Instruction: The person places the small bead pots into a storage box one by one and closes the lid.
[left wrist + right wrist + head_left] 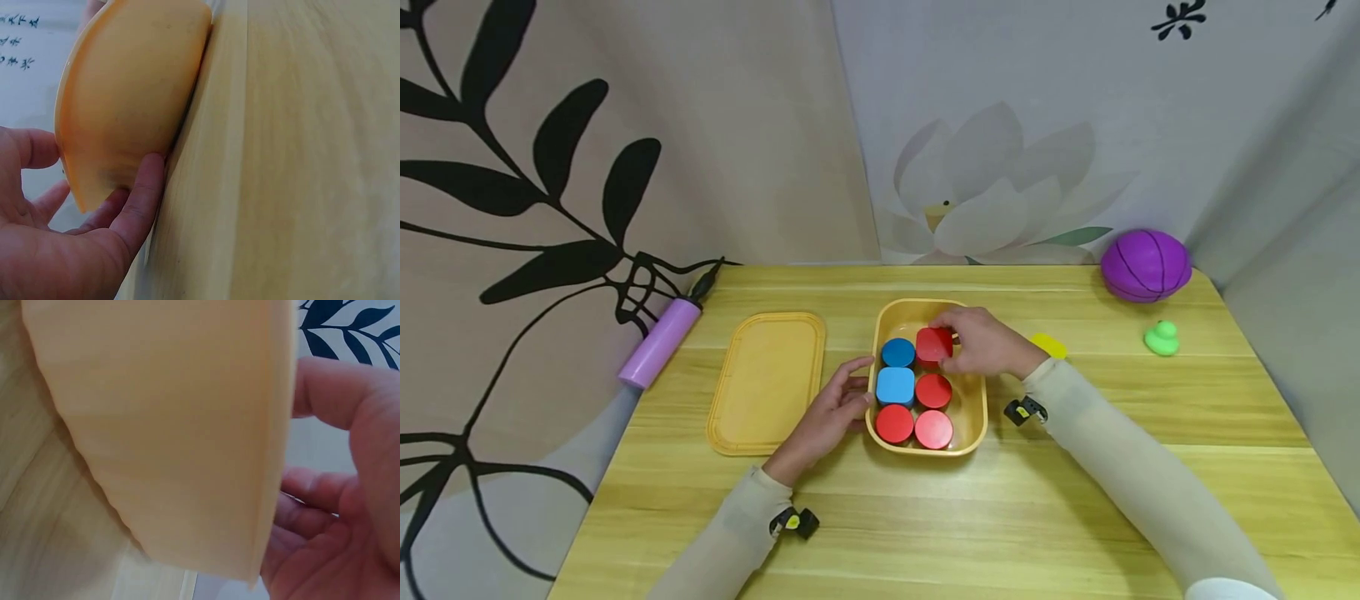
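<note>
- Box [979,417], yellow, open-topped, on the wooden table [1075,517] between both hands; contains two columns of blocks.
- Block, red [934,342], at the far end of the right column, inside the rim; whether seated or slightly raised cannot be told.
- Right hand [988,343]: fingers and thumb pinching that red block. Risk: a loose or lopsided pinch could tip it, or drive it into the red disc [933,391] just nearer.
- Left hand [837,400]: grasping nothing, fingers spread and touching the box's left outer wall. Risk: pressure here, unmatched opposite, would probably slide the box rightward.
- Left column, far to near: blue disc [898,352], light-blue square block [896,387], red disc [895,423]. Risk: close packing; a jolt to the box could upset the rows.
- Lid-like panel [767,383], yellow, flat, left of the box. Risk: a leftward shove of the box might run into it.
- Yellow piece [1049,345], partly hidden by the right wrist. Risk: a low sweep of that forearm could knock it away.
</note>
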Motion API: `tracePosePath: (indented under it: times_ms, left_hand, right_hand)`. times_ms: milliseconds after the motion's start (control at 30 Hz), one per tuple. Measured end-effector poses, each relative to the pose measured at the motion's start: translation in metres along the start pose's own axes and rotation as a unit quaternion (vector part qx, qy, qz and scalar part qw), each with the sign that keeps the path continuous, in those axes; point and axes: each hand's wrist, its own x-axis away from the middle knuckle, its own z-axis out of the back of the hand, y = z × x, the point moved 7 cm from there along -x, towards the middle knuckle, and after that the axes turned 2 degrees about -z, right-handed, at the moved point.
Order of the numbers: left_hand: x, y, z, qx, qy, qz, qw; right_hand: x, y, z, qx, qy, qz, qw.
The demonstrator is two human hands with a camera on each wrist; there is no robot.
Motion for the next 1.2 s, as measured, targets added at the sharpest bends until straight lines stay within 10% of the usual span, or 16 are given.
tracePosePath:
  times_ms: [567,867,1200]
  left_hand:
    - [0.0,-0.003,-0.001,0.0,-0.002,0.0,1.0]
    - [0.0,-0.001,0.0,0.004,-0.002,0.006,1.0]
    - [-0.001,-0.001,0.0,-0.002,-0.002,0.01,0.9999]
  right_hand:
    - [-0.001,-0.004,-0.01,0.076,-0.102,0.006,0.9918]
    - [0.0,-0.002,-0.005,0.025,-0.078,-0.004,0.9966]
    - [0.025,-0.001,0.03,-0.07,0.035,0.021,0.9967]
